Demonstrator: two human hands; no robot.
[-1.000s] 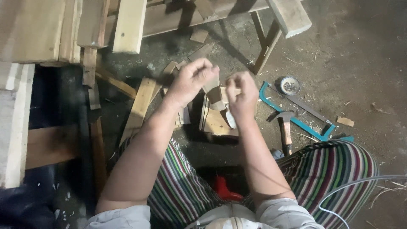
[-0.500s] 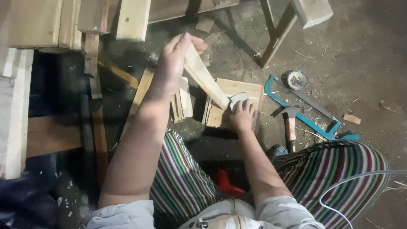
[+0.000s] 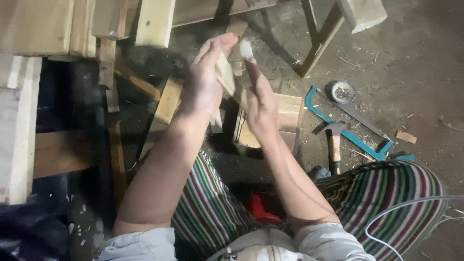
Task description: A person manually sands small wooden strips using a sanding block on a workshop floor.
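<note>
While tilted, the wood strip (image 3: 231,79) sits between both hands.

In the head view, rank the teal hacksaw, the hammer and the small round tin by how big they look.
1. Teal hacksaw, the longest.
2. Hammer.
3. Small round tin, the smallest.
All three lie on the floor at a similar distance from the camera.

Bare dirt floor (image 3: 425,67) open at right, hacksaw (image 3: 348,123) and hammer (image 3: 333,140) nearer (lumber stack (image 3: 43,29) blocks left)
</note>
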